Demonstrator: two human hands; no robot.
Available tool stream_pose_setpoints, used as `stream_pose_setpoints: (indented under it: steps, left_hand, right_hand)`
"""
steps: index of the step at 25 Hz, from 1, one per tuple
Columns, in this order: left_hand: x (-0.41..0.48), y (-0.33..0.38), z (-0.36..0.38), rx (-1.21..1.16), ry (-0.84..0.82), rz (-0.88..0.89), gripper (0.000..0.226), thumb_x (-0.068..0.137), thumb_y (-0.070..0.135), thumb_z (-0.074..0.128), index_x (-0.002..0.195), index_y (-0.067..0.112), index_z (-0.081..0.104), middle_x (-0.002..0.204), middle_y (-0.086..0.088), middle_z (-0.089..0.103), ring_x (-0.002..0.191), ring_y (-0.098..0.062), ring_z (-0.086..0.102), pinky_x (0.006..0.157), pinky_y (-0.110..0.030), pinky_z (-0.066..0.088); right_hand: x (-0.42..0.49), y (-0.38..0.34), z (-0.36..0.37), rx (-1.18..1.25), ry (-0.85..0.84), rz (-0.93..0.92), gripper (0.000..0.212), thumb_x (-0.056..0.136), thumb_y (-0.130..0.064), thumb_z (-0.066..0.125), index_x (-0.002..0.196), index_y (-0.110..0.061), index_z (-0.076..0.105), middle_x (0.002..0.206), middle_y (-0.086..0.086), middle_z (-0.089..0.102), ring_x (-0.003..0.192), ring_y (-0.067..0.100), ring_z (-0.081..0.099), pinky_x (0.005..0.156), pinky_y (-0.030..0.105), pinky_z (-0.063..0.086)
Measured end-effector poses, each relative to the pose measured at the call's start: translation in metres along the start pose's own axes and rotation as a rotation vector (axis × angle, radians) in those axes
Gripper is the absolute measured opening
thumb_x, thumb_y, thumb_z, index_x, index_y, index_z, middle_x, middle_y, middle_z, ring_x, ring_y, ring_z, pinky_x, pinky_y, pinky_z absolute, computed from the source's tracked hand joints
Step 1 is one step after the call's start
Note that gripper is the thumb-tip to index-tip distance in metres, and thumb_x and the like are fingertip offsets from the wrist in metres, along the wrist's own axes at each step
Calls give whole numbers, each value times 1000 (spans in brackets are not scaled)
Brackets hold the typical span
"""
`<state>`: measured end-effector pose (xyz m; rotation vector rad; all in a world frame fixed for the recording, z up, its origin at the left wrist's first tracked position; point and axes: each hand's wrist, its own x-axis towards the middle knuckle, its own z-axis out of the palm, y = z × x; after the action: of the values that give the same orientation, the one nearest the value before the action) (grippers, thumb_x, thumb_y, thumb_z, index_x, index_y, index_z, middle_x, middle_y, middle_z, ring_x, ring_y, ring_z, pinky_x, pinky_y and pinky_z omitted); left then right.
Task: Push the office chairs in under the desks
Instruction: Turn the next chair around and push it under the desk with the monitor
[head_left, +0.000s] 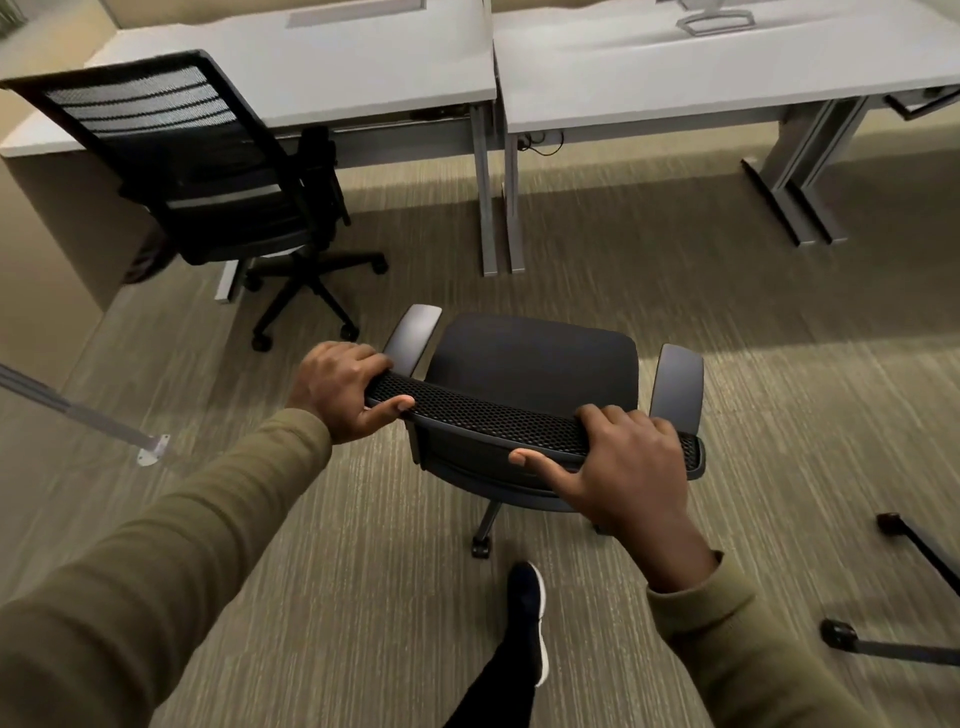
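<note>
Both hands, left (340, 387) and right (621, 467), grip the near chair's (530, 358) mesh backrest (488, 415) top.

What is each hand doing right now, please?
Left hand: grips the left end of the chair backrest, fingers curled over the top.
Right hand: grips the right end of the same backrest.

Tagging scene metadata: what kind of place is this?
Most likely an office: white desks side by side, wheeled mesh-back chairs, and a monitor stand on one desk.
</note>
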<state>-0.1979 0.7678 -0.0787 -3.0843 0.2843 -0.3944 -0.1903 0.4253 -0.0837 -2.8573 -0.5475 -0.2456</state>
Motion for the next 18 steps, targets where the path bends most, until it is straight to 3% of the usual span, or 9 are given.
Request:
stream_pose_setpoints:
  steps: [8,12,18]
  left_hand:
    - [130,-38,36,22,19,31,96,87,82,17,94,4,73,87,-14,71,79,-34,68,82,-48,51]
    - [201,-61,55,20,-34,30,96,87,81,15,98,6,73,93,-13,71,86,-33,67,89,-48,47]
    - [305,-76,78,31,-110,40,97,84,82,11,103,9,72,98,-12,70,94,-33,65,93,-48,42]
  right_hand:
    - [117,36,15,52,-68,92,83,77,-96,24,93,-24,61,86,-5,63,84,20,60,83,40,47]
    - [176,61,21,173,-29,148,61,90,-79,33,85,-24,58,77,-6,60,76,19,58,74,37,44]
    - [251,96,32,104,57,175,53,95,-74,32,83,-26,53,75,-8,54,70,17,49,67,34,31]
